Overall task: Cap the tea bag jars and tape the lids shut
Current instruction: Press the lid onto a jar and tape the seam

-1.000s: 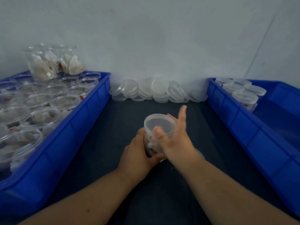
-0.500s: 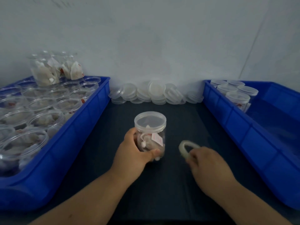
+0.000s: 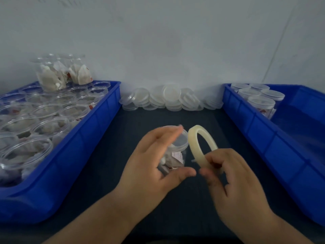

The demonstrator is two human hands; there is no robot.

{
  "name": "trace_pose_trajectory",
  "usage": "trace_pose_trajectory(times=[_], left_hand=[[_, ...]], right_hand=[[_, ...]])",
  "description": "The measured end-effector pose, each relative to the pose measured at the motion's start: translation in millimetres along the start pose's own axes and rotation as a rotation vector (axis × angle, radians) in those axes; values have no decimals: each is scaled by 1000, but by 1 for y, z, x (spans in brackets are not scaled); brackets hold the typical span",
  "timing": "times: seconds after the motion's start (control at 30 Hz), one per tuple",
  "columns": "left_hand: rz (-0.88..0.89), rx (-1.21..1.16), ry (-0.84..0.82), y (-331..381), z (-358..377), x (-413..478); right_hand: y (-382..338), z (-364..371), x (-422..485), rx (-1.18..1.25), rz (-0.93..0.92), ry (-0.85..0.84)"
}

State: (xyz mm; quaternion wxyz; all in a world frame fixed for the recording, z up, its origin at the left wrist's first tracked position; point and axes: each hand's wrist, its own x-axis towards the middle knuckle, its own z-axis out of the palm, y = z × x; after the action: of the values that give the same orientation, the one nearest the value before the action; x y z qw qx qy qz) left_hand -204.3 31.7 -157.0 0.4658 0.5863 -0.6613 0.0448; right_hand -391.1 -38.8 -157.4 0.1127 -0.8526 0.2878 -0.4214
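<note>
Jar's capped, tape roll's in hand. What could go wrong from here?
1. The left hand grips the jar tilted, and its lid shows no tape; a squeeze might loosen the lid.
2. The right hand pinches the tape roll only at its lower edge, so the roll could slip when a strip is pulled.

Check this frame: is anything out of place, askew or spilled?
Nothing spilled. Some clear plastic tea-bag jars perch atop the open jars at the back of the left blue plastic bin, outside the rows.
</note>
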Motion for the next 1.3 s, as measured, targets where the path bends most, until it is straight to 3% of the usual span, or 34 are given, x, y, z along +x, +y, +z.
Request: trace_pose_trajectory(times=[0.23, 0.53, 0.63, 0.83, 0.93, 1.03, 1.3], left_hand=[[84, 13, 95, 11, 3, -5], [38, 42, 121, 12, 6, -9], [86, 17, 102, 13, 8, -14], [296, 38, 128, 15, 9, -16], [163, -21, 152, 16, 10, -17], [-25, -103, 186, 13, 11, -20], [-17, -113, 123, 3, 17, -25]], right_hand=[[-7, 6, -6, 23, 52, -22], [-16, 3, -4, -100, 107, -107], [-24, -4, 2, -231, 149, -249], [-20, -13, 7, -166, 234, -519], [-12, -20, 13, 137, 362, -613], [-7, -23, 15, 219, 360, -618], [-4, -14, 16, 25, 265, -470]])
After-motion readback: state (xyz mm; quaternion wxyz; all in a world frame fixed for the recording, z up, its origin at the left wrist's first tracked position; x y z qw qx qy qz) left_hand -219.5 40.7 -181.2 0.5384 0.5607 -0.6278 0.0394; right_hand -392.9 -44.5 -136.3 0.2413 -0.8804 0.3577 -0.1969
